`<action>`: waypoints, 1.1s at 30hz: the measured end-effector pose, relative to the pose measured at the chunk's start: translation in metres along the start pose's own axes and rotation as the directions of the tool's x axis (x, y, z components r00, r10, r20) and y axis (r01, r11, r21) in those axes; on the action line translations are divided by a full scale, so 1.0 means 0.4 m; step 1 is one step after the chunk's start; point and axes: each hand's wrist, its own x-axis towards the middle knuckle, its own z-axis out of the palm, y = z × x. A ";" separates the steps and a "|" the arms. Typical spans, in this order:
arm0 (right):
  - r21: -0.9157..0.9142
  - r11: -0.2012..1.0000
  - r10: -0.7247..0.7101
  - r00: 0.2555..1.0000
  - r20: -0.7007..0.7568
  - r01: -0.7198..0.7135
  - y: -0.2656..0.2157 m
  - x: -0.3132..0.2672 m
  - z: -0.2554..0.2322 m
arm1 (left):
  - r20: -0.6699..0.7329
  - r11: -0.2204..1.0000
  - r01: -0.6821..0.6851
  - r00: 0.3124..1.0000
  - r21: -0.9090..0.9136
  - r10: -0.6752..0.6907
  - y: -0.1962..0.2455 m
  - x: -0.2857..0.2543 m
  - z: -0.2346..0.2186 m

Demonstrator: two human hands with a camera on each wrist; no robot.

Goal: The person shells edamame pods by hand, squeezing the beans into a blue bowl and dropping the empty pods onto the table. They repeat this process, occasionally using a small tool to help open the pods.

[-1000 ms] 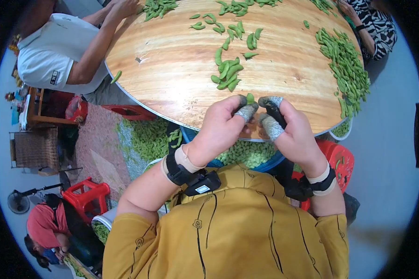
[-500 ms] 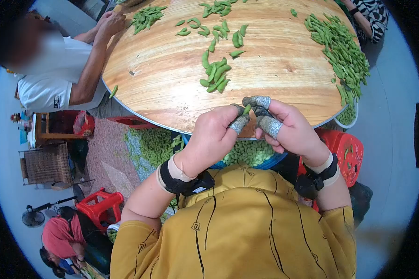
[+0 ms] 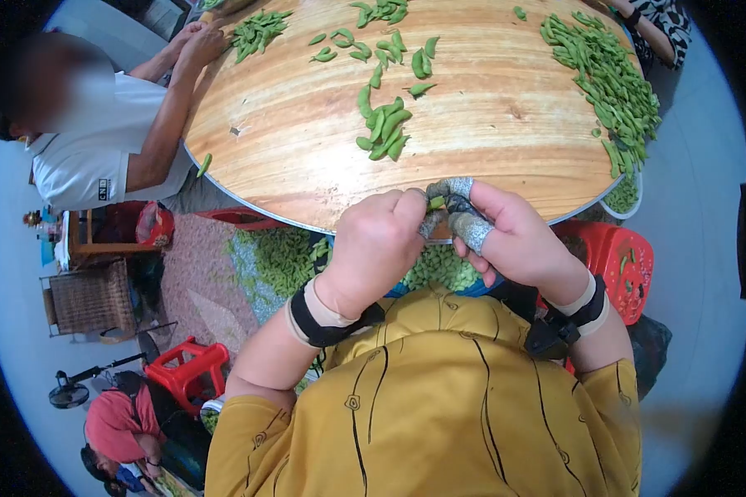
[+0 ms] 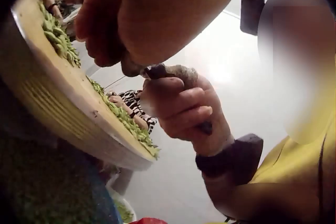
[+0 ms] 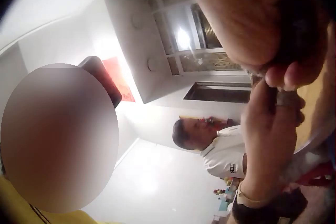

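Note:
In the head view my left hand [image 3: 379,236] pinches a green soybean pod [image 3: 437,202] between thumb and forefinger, at the near edge of the round wooden table [image 3: 290,157]. My right hand [image 3: 518,240] meets it from the other side, its thumb and forefinger closed at the pod's end. Grey tape wraps several fingertips, darkened with dirt. Beneath both hands, a blue tub [image 3: 473,287] holds pale shelled beans [image 3: 441,269], partly hidden by the hands. In the left wrist view the right hand [image 4: 184,106] shows curled fingers; the pod itself is hidden there.
Loose pods [image 3: 383,131] lie ahead on the table, with a large pod heap [image 3: 601,83] along its right side. A red stool [image 3: 613,269] and a white bucket [image 3: 624,197] stand at right. A person in a white shirt [image 3: 99,157] sits at left.
My hands have drawn together, and the right fingertips now close in at the pod, which shows less between them. The head view has shifted, moving the table slightly left and up.

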 end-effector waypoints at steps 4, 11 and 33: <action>-0.086 0.996 0.013 1.000 -0.020 -0.015 0.003 0.003 -0.008 | -0.015 0.994 0.010 1.000 -0.106 -0.012 0.001 -0.001 0.008; 0.029 0.999 0.018 0.997 0.074 -0.020 0.028 -0.009 -0.034 | 0.697 0.017 0.708 0.699 -0.706 -0.160 -0.013 -0.007 -0.020; -0.868 0.367 -0.634 0.772 0.029 0.334 0.071 -0.010 0.017 | 0.469 0.602 0.562 0.822 -0.568 -0.324 0.024 -0.035 -0.003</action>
